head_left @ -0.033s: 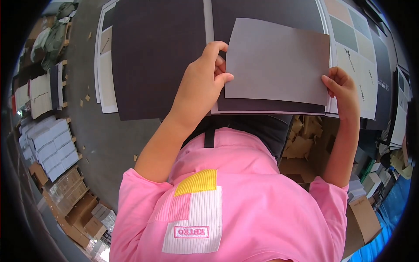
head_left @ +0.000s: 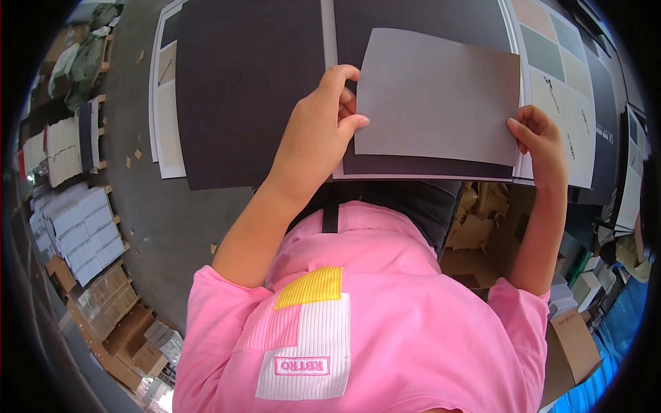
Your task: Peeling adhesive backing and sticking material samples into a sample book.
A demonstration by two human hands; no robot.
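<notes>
A plain grey sheet [head_left: 437,96] is held up, slightly tilted, over the right-hand panel of a large dark open folder or board [head_left: 248,89]. My left hand [head_left: 320,127] grips its left edge, thumb in front and the other fingers curled. At the sheet's right edge, my right hand [head_left: 540,138] pinches it between thumb and bent fingers. A pale strip [head_left: 329,34] runs between the two dark panels. The sheet covers much of the right panel, whose lower edge shows beneath it.
Sample boards with coloured rectangles [head_left: 540,51] lie to the right, under the folder's edge. Below the table edge stands an open cardboard box [head_left: 475,265] with brown scraps [head_left: 475,227]. Stacked white bundles [head_left: 79,224] and cartons [head_left: 107,303] line the floor at left.
</notes>
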